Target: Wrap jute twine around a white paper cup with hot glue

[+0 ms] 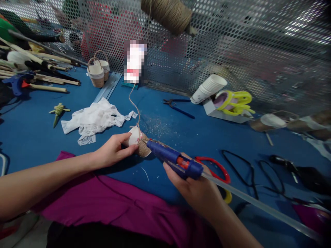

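Observation:
My left hand (117, 150) grips a small paper cup (133, 137) that lies tilted on its side, its lower part wrapped in brown twine (144, 148). A strand of twine (137, 108) runs from the cup up toward the back of the table. In my right hand (191, 186) is a blue hot glue gun (170, 155), with a long clear glue stick (253, 200) coming out of its rear. The gun's nozzle points at the twine wrapping; whether it touches cannot be told. White lace (97, 117) lies beyond my left hand.
Two small twine-wrapped baskets (97, 77) stand at the back left near clear glue sticks (110, 86). Blue-handled pliers (178, 106), stacked paper cups (209, 89) and a box with yellow tape rolls (232, 103) are behind. Red-handled scissors (219, 168) lie beside my right hand. A twine spool (168, 15) hangs above.

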`<state>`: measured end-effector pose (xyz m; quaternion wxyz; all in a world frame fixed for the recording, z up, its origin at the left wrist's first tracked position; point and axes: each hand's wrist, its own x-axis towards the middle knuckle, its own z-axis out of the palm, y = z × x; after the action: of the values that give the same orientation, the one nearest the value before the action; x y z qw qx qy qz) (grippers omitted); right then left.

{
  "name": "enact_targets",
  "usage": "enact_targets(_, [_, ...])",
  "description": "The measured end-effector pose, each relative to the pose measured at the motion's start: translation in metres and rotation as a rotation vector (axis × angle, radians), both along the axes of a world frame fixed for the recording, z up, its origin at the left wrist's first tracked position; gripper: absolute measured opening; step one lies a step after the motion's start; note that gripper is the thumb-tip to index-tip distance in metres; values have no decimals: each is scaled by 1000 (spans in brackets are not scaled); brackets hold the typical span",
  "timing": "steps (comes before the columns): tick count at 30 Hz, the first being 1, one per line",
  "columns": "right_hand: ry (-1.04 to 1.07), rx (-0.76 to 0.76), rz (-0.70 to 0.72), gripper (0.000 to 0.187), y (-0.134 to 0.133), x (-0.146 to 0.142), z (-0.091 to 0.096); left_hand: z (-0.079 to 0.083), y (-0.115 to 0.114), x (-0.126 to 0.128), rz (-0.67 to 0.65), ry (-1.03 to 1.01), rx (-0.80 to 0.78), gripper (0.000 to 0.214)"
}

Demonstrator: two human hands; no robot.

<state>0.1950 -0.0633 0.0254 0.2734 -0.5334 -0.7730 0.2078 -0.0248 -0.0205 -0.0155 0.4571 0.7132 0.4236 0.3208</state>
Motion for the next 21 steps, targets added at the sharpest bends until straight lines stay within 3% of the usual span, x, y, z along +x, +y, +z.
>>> enact_targets(5, [-18, 34, -6, 11, 0, -1, 6, 0, 2, -4, -51, 63, 61, 25])
enact_targets(12, [-98, -33, -25, 21, 5, 1, 16, 2, 6, -8, -106, 127, 127, 25])
enact_targets(21, [-96, 23, -21, 26, 1, 5, 3, 4, 6, -9, -123, 151, 164, 24])
